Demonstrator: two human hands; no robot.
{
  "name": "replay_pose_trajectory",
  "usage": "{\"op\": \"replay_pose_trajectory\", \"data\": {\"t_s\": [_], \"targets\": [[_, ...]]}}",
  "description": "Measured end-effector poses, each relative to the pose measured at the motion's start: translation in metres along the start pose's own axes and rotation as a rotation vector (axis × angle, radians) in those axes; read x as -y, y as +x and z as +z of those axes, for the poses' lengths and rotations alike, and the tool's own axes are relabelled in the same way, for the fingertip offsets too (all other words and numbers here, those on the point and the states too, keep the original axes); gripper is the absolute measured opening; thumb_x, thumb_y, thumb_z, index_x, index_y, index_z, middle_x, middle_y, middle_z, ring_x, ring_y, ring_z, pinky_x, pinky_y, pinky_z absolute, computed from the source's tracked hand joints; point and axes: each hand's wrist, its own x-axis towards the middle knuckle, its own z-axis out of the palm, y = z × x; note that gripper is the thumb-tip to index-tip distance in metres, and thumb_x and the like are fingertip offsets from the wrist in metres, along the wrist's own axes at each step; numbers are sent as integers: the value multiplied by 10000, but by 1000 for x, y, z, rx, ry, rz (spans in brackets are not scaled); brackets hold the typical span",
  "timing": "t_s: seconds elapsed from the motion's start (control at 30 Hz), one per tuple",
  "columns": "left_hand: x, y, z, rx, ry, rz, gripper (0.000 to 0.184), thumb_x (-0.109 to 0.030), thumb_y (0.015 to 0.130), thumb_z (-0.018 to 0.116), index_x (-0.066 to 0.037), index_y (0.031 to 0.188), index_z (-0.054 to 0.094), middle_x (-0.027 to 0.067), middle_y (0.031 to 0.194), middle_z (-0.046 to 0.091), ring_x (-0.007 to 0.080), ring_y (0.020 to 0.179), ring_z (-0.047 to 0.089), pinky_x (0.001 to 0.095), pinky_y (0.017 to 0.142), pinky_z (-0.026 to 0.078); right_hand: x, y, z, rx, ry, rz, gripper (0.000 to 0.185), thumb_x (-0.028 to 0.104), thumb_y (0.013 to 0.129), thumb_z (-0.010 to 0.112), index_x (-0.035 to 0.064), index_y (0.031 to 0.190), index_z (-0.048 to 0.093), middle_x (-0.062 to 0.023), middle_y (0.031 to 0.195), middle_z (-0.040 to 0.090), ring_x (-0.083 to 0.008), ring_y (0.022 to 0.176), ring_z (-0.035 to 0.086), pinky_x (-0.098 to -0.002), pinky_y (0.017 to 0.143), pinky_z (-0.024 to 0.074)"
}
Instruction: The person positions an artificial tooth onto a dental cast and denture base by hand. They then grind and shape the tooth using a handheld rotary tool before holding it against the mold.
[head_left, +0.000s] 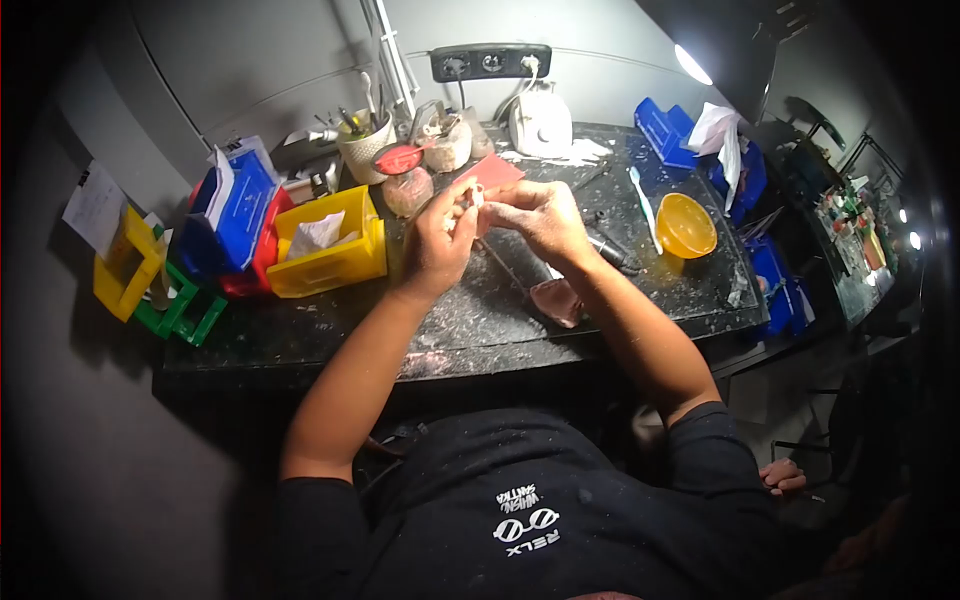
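Note:
Above the dark bench, my left hand (438,245) is closed, its thumb and fingers pinching a small pale piece (476,197). The fingertips of my right hand (545,222) are pinched at the same piece from the other side. Fingers cover most of it, so its exact kind does not show. Just behind my hands lies a red sheet (497,172). A pink moulded piece (556,301) rests on the bench below my right wrist. Beside that wrist lies a black tool (612,252), partly hidden by my forearm.
An orange bowl (688,226) and a toothbrush (645,208) are on the right. Yellow (330,272) and blue bins (232,232) stand on the left. Behind are a brush pot (366,150), a red-lidded jar (408,190) and a white device (540,122). Another person's hand (782,476) shows lower right.

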Motion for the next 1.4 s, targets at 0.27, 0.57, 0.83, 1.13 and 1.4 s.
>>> {"op": "replay_pose_trajectory", "data": {"t_s": [0.27,0.57,0.83,1.13,1.4], "targets": [[-6,-6,-2,53,84,31,382,-12,922,564,50,1299,572,179,1070,686,217,862,690,333,735,548,-11,0,-3,-28,-205,-40,191,86,887,730,-50,1022,744,-108,898,751,-148,830,710,-293,789,572],[-17,-8,6,258,-16,30,635,76,845,499,41,1463,356,163,1251,605,203,1141,621,301,943,510,-2,-3,-9,-141,-442,-195,204,176,802,805,9,912,764,-181,820,724,-241,770,708,-356,745,552],[-3,-8,12,243,-51,-98,545,124,862,547,-41,1360,395,106,1228,578,160,1112,611,248,877,514,-41,14,-8,-85,-461,-365,159,117,727,773,-22,747,697,-237,722,661,-321,644,705,-386,594,543],[6,-6,13,236,-176,-113,550,20,873,730,-38,1318,412,137,1241,622,175,1122,635,275,883,539,-40,18,-6,-139,-607,-416,109,96,701,738,37,642,668,-163,617,632,-304,564,637,-380,578,518],[17,-3,6,245,245,91,464,-37,786,703,-34,1225,552,135,1151,666,208,1045,654,332,859,526,-35,23,-14,110,-971,-276,180,202,641,776,33,668,717,-144,623,662,-289,600,685,-385,603,543]]}}
